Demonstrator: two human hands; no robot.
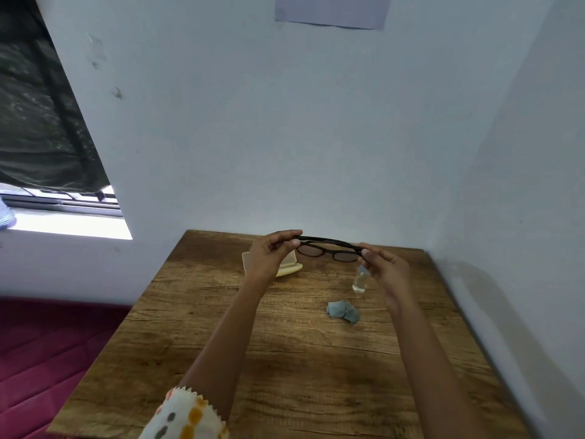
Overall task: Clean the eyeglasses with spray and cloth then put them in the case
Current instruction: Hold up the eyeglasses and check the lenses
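Both bare forearms rise from the lower edge of the frame toward its middle, drawing a little closer together as they go. A patterned sleeve covers the left arm at the bottom edge. The left hand, just left of centre, pinches one end of the eyeglasses with curled fingers. The right hand, slightly lower and right of centre, pinches the other end.

I see open bench lower centre; case, spray bottle, cloth crowd upper centre; wall hems right.
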